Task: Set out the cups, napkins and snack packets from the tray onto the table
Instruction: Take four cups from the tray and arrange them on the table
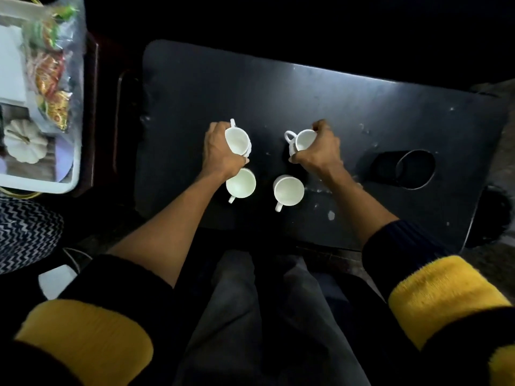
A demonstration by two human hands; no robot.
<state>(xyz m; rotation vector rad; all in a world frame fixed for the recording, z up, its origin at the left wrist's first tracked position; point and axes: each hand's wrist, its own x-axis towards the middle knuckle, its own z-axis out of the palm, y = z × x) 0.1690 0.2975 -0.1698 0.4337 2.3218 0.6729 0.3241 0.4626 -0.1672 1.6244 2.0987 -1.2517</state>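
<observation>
White plastic tray (pixel 41 188), far left, apart from the table: colourful foil snack packets (pixel 51 76) and white folded napkins (pixel 11 65) lay in it, not yet set out. Dark rectangular table (pixel 334 107): four white glossy ceramic handled cups, all empty. Left hand (pixel 220 151) was closed around the far-left cup (pixel 237 140); near-left cup (pixel 241 183) and near-right cup (pixel 288 190) stood free; right hand (pixel 320 151) gripped the far-right cup (pixel 303 140). Cups appeared nearly done.
</observation>
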